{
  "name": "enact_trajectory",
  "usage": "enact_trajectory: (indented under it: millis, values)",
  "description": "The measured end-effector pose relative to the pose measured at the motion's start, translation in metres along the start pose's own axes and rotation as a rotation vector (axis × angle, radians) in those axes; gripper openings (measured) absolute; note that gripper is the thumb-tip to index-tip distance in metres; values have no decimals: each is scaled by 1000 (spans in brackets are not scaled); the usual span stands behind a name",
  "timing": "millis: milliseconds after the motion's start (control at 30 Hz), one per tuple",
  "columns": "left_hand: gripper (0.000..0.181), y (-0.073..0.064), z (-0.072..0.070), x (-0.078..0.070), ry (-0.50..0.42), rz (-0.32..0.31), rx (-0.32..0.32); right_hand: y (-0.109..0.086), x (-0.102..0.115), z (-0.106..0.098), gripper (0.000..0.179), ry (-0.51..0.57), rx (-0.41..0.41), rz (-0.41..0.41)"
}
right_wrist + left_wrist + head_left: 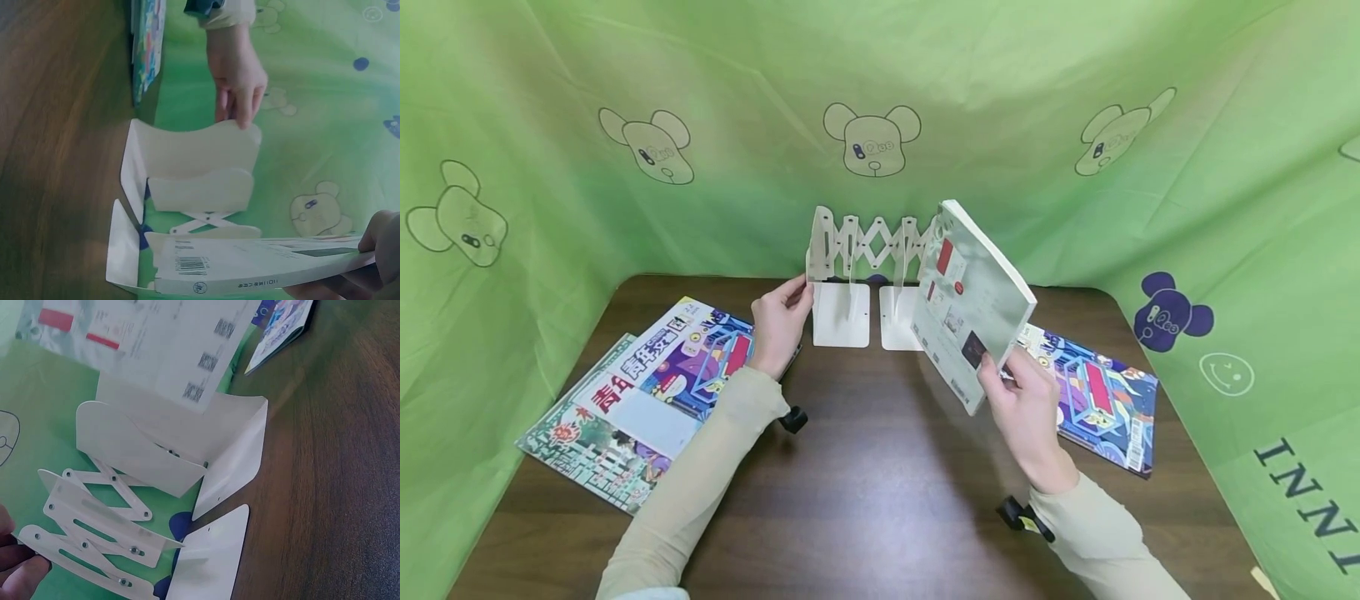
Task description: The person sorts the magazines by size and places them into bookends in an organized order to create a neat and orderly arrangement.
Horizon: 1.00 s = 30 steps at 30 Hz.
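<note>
A white expandable bookend (841, 315) with a criss-cross lattice stands at the back of the table. My left hand (781, 327) pinches the edge of its left end plate between thumb and fingers, as the right wrist view also shows. My right hand (1028, 410) grips a pale grey-green magazine (977, 300) by its lower right part, thumb on the cover and fingers behind. The magazine is raised and tilted, with its far lower corner overlapping the bookend's right plate. In the right wrist view its printed spine (250, 285) and a barcode show beside the plates.
Several overlapping magazines (625, 400) lie at the left of the brown wooden table (865, 500), partly under my left forearm. A colourful magazine (1105, 400) lies at the right, behind my right hand. A green printed cloth (760, 167) hangs round the back and sides.
</note>
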<state>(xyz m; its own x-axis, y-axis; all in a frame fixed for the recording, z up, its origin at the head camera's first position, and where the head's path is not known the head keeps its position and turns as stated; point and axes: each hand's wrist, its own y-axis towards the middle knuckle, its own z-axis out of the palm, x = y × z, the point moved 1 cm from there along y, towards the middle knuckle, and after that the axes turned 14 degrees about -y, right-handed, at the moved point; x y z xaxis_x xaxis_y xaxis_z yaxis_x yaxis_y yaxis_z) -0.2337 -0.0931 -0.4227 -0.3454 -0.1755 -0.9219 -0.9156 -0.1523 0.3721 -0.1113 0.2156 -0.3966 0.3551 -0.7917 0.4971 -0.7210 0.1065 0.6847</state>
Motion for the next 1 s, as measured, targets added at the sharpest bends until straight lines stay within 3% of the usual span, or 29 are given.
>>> enact_trajectory:
  millis: [333,467,667,1000]
  values:
    - [30,0,1,1,-2,11,-4,17,-16,43,18,27,-47,-5]
    - [29,-1,1,1,-3,18,-6,24,-19,60,22,16,-46,-18]
    - [28,0,0,2,12,31,-14,33,-18,85,32,1,-15,28]
    - [28,0,-1,2,23,28,-9,30,-23,120,40,-21,-48,17]
